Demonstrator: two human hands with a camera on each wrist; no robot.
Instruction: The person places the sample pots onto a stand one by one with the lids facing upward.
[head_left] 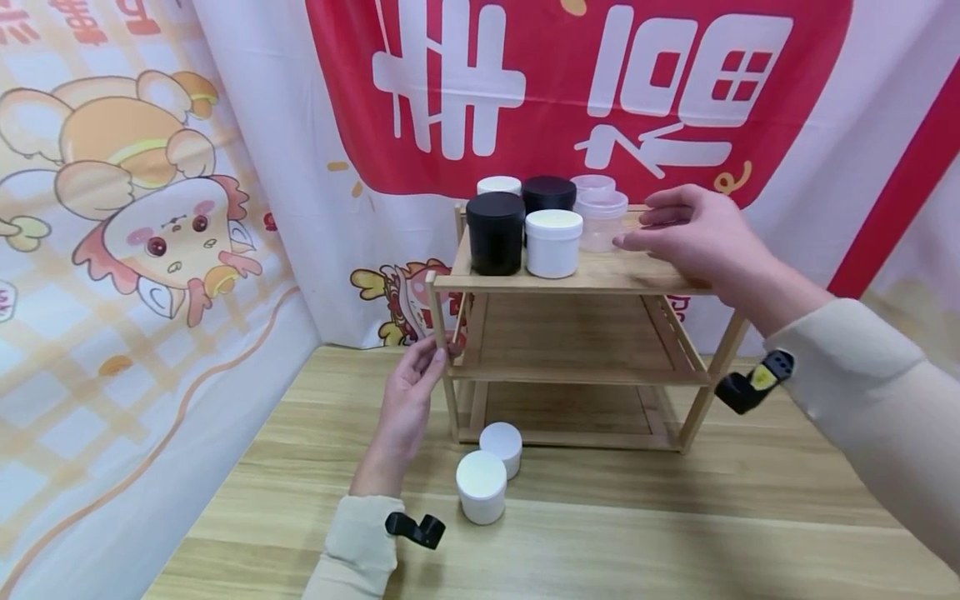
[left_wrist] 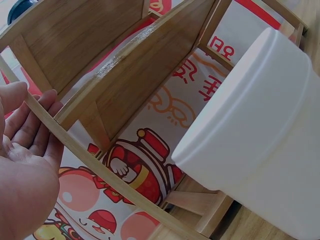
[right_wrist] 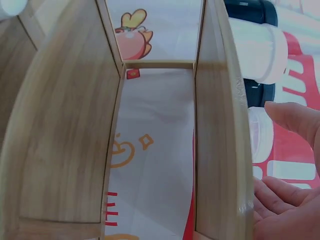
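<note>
My left hand (head_left: pixel 411 379) is at the left front post of a three-tier wooden shelf (head_left: pixel 570 284), its thumb and fingers round the post. In the left wrist view the fingertips (left_wrist: pixel 50 99) show past that post. Over the right part of the top tier is my right hand (head_left: pixel 693 227), thumb and fingers apart with nothing between them. Closest to it stands a clear jar (head_left: pixel 602 223), with another clear jar (head_left: pixel 592 183) behind. Left of these are a white jar (head_left: pixel 553 250), a black jar (head_left: pixel 495 237), a rear black jar (head_left: pixel 550 190) and a rear white jar (head_left: pixel 498 184).
Two white lidded jars, a nearer one (head_left: pixel 482 490) and a farther one (head_left: pixel 502 446), stand on the wooden table (head_left: pixel 637 533) before the shelf's left side. A printed cloth (head_left: pixel 337 275) hangs close behind the shelf, and another patterned cloth (head_left: pixel 150 358) borders the table's left.
</note>
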